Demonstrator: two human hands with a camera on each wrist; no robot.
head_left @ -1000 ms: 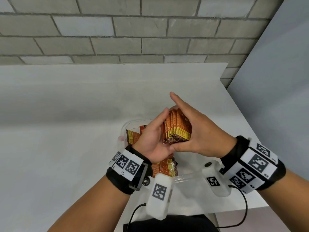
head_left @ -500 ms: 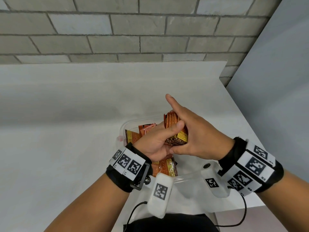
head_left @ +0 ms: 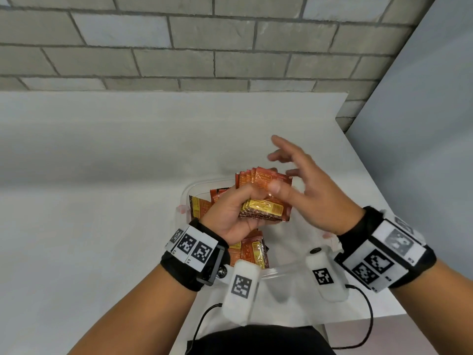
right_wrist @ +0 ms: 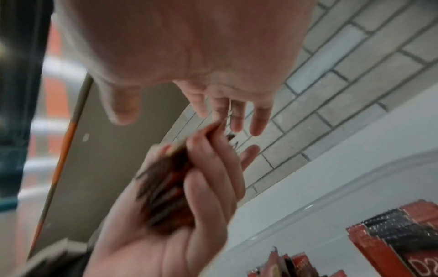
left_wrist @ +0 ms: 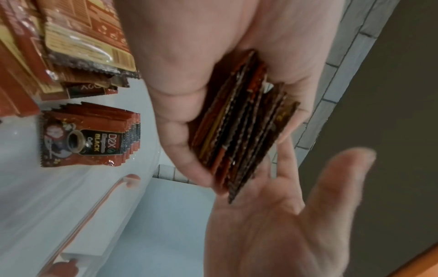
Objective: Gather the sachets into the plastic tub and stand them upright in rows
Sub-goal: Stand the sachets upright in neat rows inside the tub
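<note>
My left hand (head_left: pixel 230 213) grips a stack of orange-brown sachets (head_left: pixel 265 201) above the clear plastic tub (head_left: pixel 197 185). The left wrist view shows the stack (left_wrist: pixel 241 127) edge-on between its thumb and fingers. My right hand (head_left: pixel 307 180) is beside the stack with fingers spread and straight, and only its thumb lies against the top sachet. More sachets are in the tub: a group at the left wall (head_left: pixel 201 206), another near the front (head_left: pixel 253 252), and an upright pack (left_wrist: pixel 90 138).
The tub stands at the white table's (head_left: pixel 102 226) front right corner. A grey brick wall (head_left: pixel 179 47) is behind and a grey panel (head_left: pixel 422 124) at the right. Cables from the wrist cameras hang over the table's front edge.
My right hand has let go of the stack, opened and drawn back to the right. My left hand now holds the stack alone, turned with its flat face upward.
</note>
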